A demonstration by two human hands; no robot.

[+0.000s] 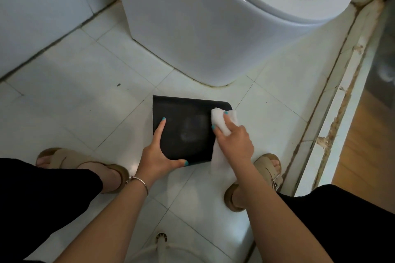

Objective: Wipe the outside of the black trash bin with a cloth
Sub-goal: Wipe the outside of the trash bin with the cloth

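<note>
At centre frame, on a pale tiled bathroom floor (70,74), a person steadies a black trash bin (183,130) tipped so one flat dark face looks up at the camera, just below the base of a white toilet (213,34). Her left hand (159,156) grips the bin's near corner, forefinger stretched along its left edge and thumb hooked under the lower edge. Her right hand (234,136) pinches a white cloth (222,121) and presses it against the bin's right side, a loose tail of fabric hanging towards the floor. Beige sandals (267,168) flank the work at lower left and lower right.

The risks appear modest: the hold is on a single corner, so a firm stroke could twist the bin free or knock it into the toilet, and the dangling cloth could drag across the floor and carry dirt back onto the plastic. A dull smudge at mid-face looks not yet wiped. No brand, label or writing can be read anywhere.
</note>
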